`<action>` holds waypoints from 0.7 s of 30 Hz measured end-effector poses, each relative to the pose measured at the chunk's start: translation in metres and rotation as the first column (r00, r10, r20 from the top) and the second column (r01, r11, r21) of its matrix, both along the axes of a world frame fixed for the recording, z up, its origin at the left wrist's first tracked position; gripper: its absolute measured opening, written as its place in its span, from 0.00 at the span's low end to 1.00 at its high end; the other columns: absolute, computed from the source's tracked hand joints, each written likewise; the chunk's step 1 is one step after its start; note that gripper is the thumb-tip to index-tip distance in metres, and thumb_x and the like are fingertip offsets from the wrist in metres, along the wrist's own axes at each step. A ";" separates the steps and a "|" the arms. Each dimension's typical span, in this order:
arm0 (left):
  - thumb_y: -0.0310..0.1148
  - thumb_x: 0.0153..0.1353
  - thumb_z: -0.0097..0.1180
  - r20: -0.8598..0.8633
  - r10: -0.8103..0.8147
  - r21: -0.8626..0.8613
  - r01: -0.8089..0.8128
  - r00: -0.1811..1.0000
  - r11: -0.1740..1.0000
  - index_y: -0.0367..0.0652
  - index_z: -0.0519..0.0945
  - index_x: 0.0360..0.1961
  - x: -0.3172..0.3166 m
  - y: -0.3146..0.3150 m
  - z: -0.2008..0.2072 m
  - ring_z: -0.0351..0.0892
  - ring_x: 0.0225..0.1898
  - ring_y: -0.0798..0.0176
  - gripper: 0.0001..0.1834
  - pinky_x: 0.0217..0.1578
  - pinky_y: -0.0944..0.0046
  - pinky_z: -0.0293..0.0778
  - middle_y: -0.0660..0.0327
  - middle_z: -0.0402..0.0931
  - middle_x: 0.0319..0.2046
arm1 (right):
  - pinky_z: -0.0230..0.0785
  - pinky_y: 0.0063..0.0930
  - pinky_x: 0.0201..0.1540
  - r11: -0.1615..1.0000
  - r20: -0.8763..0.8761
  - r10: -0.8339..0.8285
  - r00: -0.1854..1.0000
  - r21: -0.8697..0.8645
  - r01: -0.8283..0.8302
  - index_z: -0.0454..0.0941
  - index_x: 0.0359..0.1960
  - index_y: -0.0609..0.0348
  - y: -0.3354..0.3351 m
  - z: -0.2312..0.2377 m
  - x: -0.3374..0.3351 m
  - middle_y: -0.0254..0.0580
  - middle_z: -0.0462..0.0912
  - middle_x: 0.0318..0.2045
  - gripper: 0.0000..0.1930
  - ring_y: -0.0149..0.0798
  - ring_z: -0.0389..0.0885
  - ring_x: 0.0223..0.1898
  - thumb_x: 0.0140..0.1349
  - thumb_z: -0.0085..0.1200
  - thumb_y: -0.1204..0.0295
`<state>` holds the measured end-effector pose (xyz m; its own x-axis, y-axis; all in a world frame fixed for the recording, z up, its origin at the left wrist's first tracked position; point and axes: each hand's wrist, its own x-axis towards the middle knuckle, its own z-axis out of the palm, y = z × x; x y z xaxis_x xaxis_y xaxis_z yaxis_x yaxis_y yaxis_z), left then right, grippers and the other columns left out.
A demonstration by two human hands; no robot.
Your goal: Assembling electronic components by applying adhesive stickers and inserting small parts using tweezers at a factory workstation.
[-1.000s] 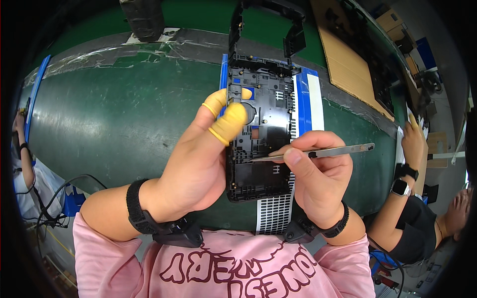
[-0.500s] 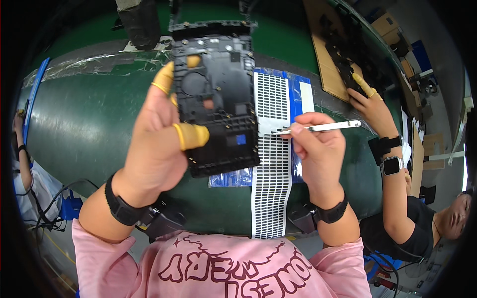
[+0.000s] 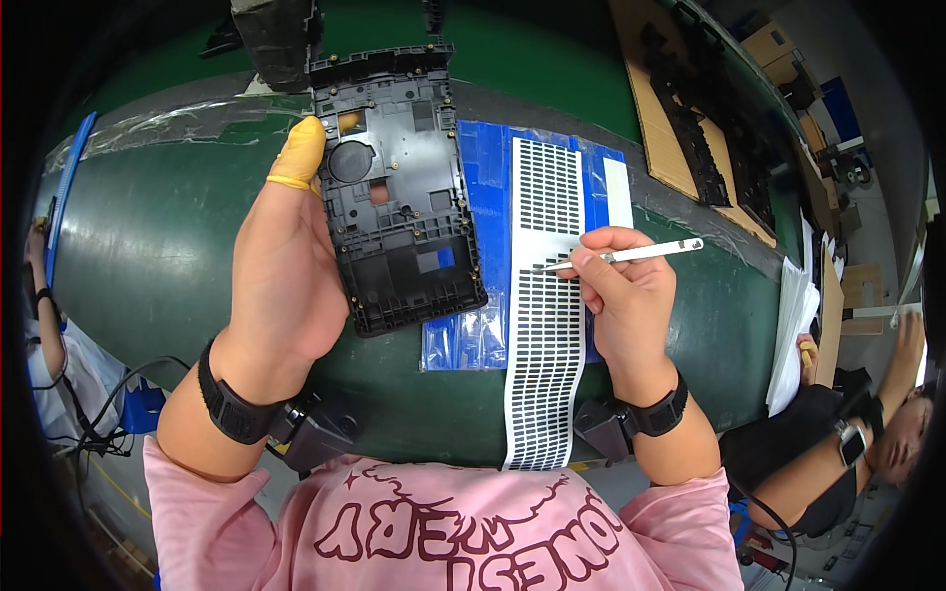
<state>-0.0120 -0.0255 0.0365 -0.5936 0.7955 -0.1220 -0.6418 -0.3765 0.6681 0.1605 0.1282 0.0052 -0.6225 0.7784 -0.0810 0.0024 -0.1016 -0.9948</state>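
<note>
Left hand (image 3: 281, 276): closed around one black plastic frame (image 3: 399, 187), gripping its left long edge, thumb in a yellow finger cot (image 3: 299, 153) pressed to the upper left edge. The frame is raised above the table, tilted slightly, its far end close to a dark fixture (image 3: 276, 34) at the table's far side. Its near right corner overlaps the blue sheet below in this view; whether they touch cannot be told.

Right hand (image 3: 626, 305): fingers pinched narrow on one pair of metal tweezers (image 3: 631, 254), held nearly level, tip pointing left and meeting the white label strip (image 3: 545, 295) near its middle. The handle end projects right, with free space around it.

One label strip, carrying rows of small black pieces, runs from far to near and overhangs the table's near edge. It lies on one blue sheet (image 3: 483, 177), which rests on the green table (image 3: 138, 246).

Open green surface lies left of the left hand, out to the table's curved edge. Right of the right hand, a narrower band of green remains before one cardboard tray (image 3: 680, 167) of dark parts at far right.

One black wristband (image 3: 232, 399) on the left wrist, one (image 3: 658, 414) on the right.
</note>
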 end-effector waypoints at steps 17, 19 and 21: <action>0.45 0.60 0.41 0.201 -0.323 -0.050 0.339 0.925 0.939 0.47 0.64 0.51 0.051 0.006 -0.013 0.68 0.46 0.64 0.20 0.47 0.61 0.67 0.60 0.67 0.46 | 0.70 0.19 0.36 0.982 -0.262 0.151 0.953 -0.070 -0.175 0.69 0.36 0.69 -0.045 0.026 0.012 0.46 0.77 0.31 0.09 0.31 0.77 0.32 0.52 0.50 0.85; 0.45 0.60 0.41 0.173 -0.317 -0.033 0.327 0.933 0.945 0.47 0.63 0.51 0.051 0.006 -0.013 0.68 0.46 0.64 0.21 0.47 0.61 0.67 0.60 0.67 0.46 | 0.70 0.18 0.36 0.984 -0.265 0.142 0.954 -0.066 -0.165 0.69 0.36 0.68 -0.044 0.027 0.012 0.45 0.77 0.31 0.09 0.30 0.77 0.32 0.52 0.50 0.84; 0.45 0.60 0.41 0.177 -0.316 -0.032 0.326 0.932 0.945 0.47 0.63 0.51 0.051 0.006 -0.010 0.68 0.47 0.64 0.21 0.47 0.61 0.67 0.60 0.67 0.46 | 0.69 0.17 0.35 0.985 -0.268 0.137 0.954 -0.062 -0.159 0.69 0.36 0.68 -0.043 0.027 0.011 0.44 0.77 0.30 0.09 0.30 0.77 0.32 0.52 0.51 0.84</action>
